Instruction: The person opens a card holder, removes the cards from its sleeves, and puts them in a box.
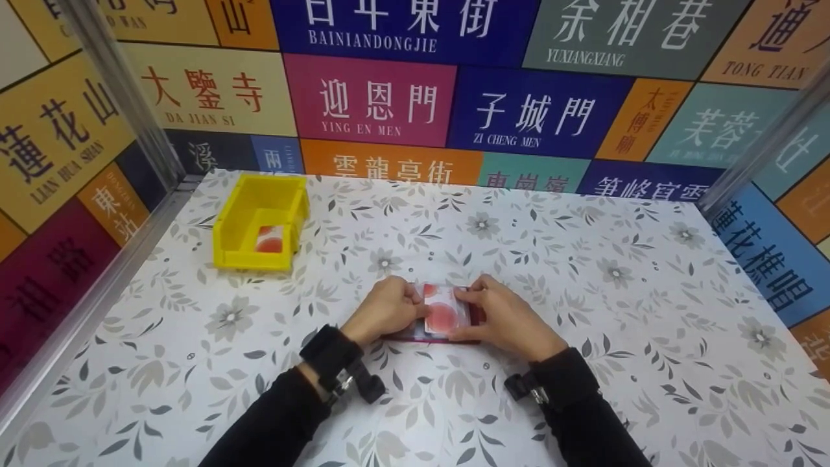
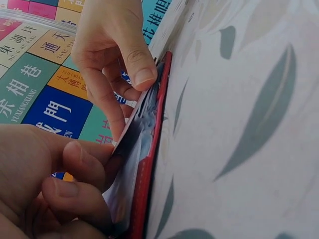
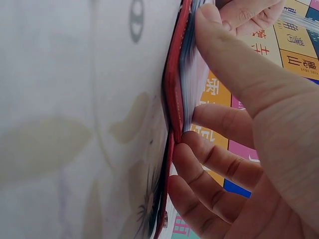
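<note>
We're right on the red card holder [image 1: 431,340], lying flat about midway between the desk's left and right edges, well short of the far edge, a stack of thin leaves inside. On top sits a pink-and-white card [image 1: 444,311], and it's squarely between the hands! The left hand [image 1: 388,311] has its fingers curled in, pinching the card's left side. From the right, the right hand [image 1: 509,318] grips the holder, thumb along the near side, fingers round the other. Both wrists, we see, wear a black strap above a black sleeve.

Out we go across the desk [image 1: 311,415], white with grey leaves and flowers. Up by its far left corner stands a yellow bin [image 1: 253,259], and in there we spot another red-and-white card [image 1: 269,240]. Beyond the far edge, what a wall [image 1: 369,100]: bright blocks of blue, magenta, orange and green carrying large Chinese characters, many with Latin lettering below, and metal posts [image 1: 113,84] at the corners.
</note>
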The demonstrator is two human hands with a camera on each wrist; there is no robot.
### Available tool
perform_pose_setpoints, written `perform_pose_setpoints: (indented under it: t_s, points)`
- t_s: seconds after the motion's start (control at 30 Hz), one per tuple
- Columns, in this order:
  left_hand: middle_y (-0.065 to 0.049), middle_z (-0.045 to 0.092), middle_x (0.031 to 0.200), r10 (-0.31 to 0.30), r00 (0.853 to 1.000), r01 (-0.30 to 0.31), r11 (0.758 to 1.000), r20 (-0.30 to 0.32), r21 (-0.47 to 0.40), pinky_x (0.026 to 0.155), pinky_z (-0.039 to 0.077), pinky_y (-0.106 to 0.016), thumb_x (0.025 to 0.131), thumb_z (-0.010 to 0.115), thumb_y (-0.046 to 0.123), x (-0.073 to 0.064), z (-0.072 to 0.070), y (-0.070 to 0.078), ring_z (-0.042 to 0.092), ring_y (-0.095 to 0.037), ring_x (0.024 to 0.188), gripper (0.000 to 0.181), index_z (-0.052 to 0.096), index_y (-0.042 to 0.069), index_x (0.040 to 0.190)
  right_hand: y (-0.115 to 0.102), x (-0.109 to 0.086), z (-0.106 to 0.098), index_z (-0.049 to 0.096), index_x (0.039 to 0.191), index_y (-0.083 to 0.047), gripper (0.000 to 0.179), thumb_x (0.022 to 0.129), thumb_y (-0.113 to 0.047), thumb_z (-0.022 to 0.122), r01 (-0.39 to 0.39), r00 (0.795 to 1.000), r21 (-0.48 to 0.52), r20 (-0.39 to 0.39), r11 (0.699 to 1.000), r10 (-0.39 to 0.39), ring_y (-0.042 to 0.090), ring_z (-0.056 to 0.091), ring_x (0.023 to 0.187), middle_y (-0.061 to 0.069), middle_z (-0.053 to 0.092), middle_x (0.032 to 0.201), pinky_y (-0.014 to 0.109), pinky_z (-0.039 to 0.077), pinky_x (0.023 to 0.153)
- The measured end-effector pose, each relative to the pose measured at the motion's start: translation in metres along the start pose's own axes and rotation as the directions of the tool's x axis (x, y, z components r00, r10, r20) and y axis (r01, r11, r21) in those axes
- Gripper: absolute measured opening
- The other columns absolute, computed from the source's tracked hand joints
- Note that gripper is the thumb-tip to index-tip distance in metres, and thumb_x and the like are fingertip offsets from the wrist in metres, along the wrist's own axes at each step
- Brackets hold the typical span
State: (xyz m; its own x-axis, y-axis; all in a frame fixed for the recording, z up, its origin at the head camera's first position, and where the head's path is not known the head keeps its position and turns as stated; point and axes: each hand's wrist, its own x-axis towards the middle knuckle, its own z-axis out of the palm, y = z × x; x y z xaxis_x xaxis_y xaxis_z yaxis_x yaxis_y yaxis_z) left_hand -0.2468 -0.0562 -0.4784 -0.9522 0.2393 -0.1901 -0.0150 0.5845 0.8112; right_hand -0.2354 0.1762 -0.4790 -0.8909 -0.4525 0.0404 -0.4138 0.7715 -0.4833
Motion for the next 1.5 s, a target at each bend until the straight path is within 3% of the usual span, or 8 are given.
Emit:
perform_pose_setpoints:
  t_s: [0.33,0.97,1.5]
  points:
    - [0.008,0.058,0.065,0.005,1.0,-0.005,1.0,-0.008,0.014,0.06,0.04,-0.024,0.092,0.082,0.022,-0.0014,-0.0007,0.0005,0.054,-0.011,0.065,0.026,0.071,0.012,0.071,0.0,-0.0003,0.0011,0.065,0.145,-0.005,0.081,0.08,-0.042,0.095,-0.011,1.0,-0.004,-0.007,1.0,0.011,0.014,0.048,0.089,0.002,0.055,0.107,0.028,0.043,0.079]
    - [0.006,0.058,0.066,-0.004,1.0,0.004,1.0,0.004,-0.003,0.057,0.039,-0.024,0.093,0.08,0.019,0.0006,-0.0023,-0.0034,0.053,-0.012,0.063,0.024,0.071,0.01,0.073,-0.0005,0.0,0.0019,0.065,0.146,-0.005,0.081,0.08,-0.043,0.094,-0.026,1.0,-0.002,0.004,1.0,0.027,0.014,0.046,0.089,0.002,0.054,0.106,0.029,0.041,0.08]
    - [0.008,0.053,0.063,0.002,1.0,-0.003,1.0,0.009,0.019,0.054,0.038,-0.024,0.092,0.081,0.021,0.0011,-0.005,-0.0045,0.05,-0.011,0.06,0.036,0.06,0.018,0.063,-0.0012,-0.0007,0.0007,0.064,0.146,-0.004,0.081,0.08,-0.041,0.095,-0.028,1.0,0.014,0.011,1.0,0.028,0.014,0.047,0.088,0.002,0.052,0.103,0.028,0.042,0.078]
